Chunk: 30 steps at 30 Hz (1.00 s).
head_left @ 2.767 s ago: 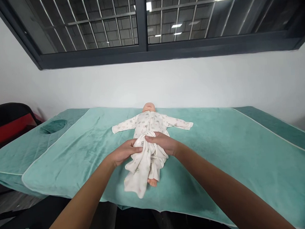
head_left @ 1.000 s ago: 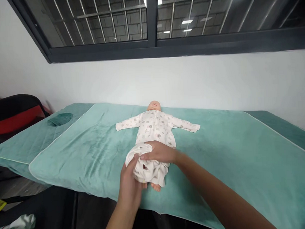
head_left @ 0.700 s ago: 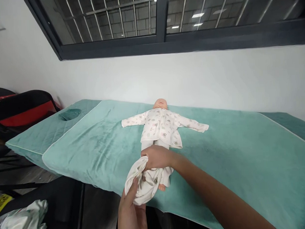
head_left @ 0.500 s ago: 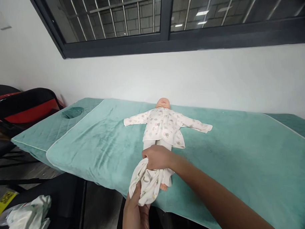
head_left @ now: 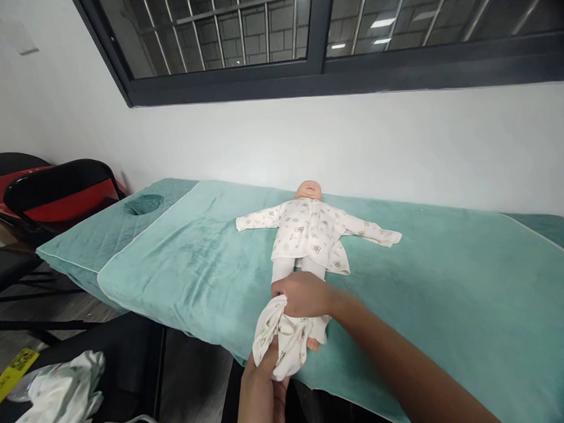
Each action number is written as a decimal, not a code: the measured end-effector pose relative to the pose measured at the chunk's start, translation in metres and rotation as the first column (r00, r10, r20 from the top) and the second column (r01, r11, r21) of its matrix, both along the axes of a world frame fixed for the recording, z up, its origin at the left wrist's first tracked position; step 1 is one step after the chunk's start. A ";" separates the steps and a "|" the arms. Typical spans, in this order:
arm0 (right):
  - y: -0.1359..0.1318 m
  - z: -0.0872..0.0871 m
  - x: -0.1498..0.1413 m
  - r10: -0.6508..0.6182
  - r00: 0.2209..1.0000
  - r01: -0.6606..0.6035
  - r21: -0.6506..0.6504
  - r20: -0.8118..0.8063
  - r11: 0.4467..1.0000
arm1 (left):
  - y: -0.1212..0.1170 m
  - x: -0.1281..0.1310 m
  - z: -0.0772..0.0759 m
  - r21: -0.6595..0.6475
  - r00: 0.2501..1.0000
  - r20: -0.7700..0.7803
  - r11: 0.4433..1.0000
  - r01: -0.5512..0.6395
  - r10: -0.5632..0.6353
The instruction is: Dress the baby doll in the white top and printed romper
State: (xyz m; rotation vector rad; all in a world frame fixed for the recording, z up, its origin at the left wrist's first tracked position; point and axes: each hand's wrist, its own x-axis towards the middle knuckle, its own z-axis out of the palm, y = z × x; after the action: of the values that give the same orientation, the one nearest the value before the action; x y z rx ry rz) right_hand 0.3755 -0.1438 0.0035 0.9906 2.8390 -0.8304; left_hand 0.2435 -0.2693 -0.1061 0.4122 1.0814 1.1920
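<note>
A baby doll point(head_left: 307, 232) lies on its back on a teal towel point(head_left: 195, 264), head toward the wall, arms spread in a white printed top. My right hand point(head_left: 301, 294) is closed over the bunched waistband of white printed trousers point(head_left: 281, 338) at the doll's lower legs. My left hand point(head_left: 264, 375) comes up from below the table edge and pinches the lower part of the same trousers. One bare doll foot point(head_left: 313, 344) pokes out beside the cloth.
The towel covers a teal massage table point(head_left: 79, 243) with a face hole point(head_left: 143, 204) at the left end, against a white wall below a dark window. Black and red chairs point(head_left: 54, 195) stand left. Crumpled white cloth point(head_left: 57, 398) and a cable lie at lower left.
The trousers have come down from the doll's waist to its lower legs. My left hand has dropped below the table edge, gripping the cloth. The view has swung left.
</note>
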 end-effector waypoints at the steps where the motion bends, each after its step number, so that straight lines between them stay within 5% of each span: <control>1: -0.001 -0.002 0.001 0.019 1.000 -0.019 0.003 0.002 1.000 | -0.003 0.002 0.002 -0.006 1.000 0.000 1.000 -0.003 0.003; 8: -0.003 -0.009 0.010 0.046 0.992 -0.044 0.020 -0.114 0.999 | -0.013 0.015 0.031 0.024 0.998 0.056 0.999 -0.024 0.023; 13: -0.006 0.002 0.014 -0.074 0.973 0.050 -0.113 -0.219 0.992 | -0.002 0.019 0.052 0.056 0.981 0.175 0.994 -0.095 0.084; 18: -0.007 0.009 0.016 -0.137 0.970 0.077 -0.282 -0.203 0.956 | -0.003 0.004 0.055 0.107 0.985 0.122 0.985 -0.136 0.123; 30: -0.006 0.003 0.026 -0.291 0.904 0.131 -0.448 -0.312 0.884 | 0.031 -0.033 0.068 0.199 0.965 -0.218 0.962 0.188 -0.144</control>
State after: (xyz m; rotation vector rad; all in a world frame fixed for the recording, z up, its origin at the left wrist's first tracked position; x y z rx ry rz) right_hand 0.4011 -0.1495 0.0065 1.1970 2.6514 -1.7365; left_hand 0.2110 -0.2386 -0.0385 0.7944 1.0678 1.1391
